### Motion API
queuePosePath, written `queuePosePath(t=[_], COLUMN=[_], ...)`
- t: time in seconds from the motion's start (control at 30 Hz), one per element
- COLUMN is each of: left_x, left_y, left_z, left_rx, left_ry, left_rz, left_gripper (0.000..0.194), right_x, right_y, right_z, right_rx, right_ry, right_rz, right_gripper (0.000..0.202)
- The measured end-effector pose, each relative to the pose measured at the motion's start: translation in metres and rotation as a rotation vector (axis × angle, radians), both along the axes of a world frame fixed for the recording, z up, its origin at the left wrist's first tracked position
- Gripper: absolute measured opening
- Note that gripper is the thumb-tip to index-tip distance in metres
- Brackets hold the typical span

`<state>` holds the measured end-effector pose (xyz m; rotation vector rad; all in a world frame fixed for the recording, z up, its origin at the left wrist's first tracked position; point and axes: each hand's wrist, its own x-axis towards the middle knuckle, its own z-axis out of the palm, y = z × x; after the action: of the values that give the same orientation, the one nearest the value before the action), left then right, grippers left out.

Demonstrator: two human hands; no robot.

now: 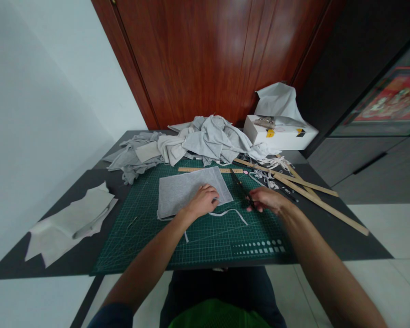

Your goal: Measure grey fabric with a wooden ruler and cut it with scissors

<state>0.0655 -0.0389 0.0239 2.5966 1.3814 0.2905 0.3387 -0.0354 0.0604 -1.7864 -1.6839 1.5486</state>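
A grey piece of fabric [177, 191] lies flat on the green cutting mat [205, 248]. My left hand [204, 199] rests on its right part with curled fingers; whether they pinch anything is too small to tell. My right hand [262, 199] is wrapped round the handles of black scissors [238, 180], whose blades point away from me, just right of the fabric. From the fabric's lower edge a thin pale strip [230, 211] curves out over the mat between my hands. A wooden ruler [191, 169] runs behind the fabric, partly covered by it.
Crumpled grey and white cloth [212, 139] is heaped along the back. At the back right stands a white box [280, 136]. Long wooden strips [323, 205] cross on the right, beside loose cords. Pale cut fabric [71, 218] lies at the left.
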Motion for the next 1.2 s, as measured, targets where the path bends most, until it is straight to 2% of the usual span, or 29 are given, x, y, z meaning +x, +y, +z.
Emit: queuePosePath(t=[0.13,0.27,0.47,0.57,0.67,0.93,1.2], left_x=[-0.002,-0.006,-0.013,-0.018,-0.021,-0.015,-0.009], left_y=[0.004,0.010,0.017,0.019,0.019,0.019,0.020], left_z=[-0.003,-0.011,-0.020,-0.022,-0.023,-0.022,-0.023], left_rx=[-0.017,0.006,0.125,0.182,0.215,0.260,0.250], left_ry=[-0.021,-0.041,-0.041,-0.027,-0.048,-0.136,-0.156], left_rz=[-0.020,-0.049,-0.052,-0.019,0.017,0.056,0.112], left_gripper=[0.020,0.015,0.016,0.020,0.024,0.023,0.021], right_x=[-0.001,-0.006,-0.020,-0.028,-0.035,-0.041,-0.031], right_y=[-0.012,-0.018,-0.024,-0.032,-0.045,-0.082,-0.094], right_z=[-0.007,-0.019,-0.033,-0.036,-0.035,-0.024,-0.016], right_rx=[-0.134,-0.199,-0.141,-0.114,-0.126,-0.315,-0.461], right_ry=[0.348,0.539,0.512,0.590,0.663,0.721,0.733], right_rz=[-0.123,-0.136,-0.204,-0.268,-0.263,-0.151,-0.096], right_gripper=[0.005,0.010,0.029,0.036,0.044,0.064,0.063])
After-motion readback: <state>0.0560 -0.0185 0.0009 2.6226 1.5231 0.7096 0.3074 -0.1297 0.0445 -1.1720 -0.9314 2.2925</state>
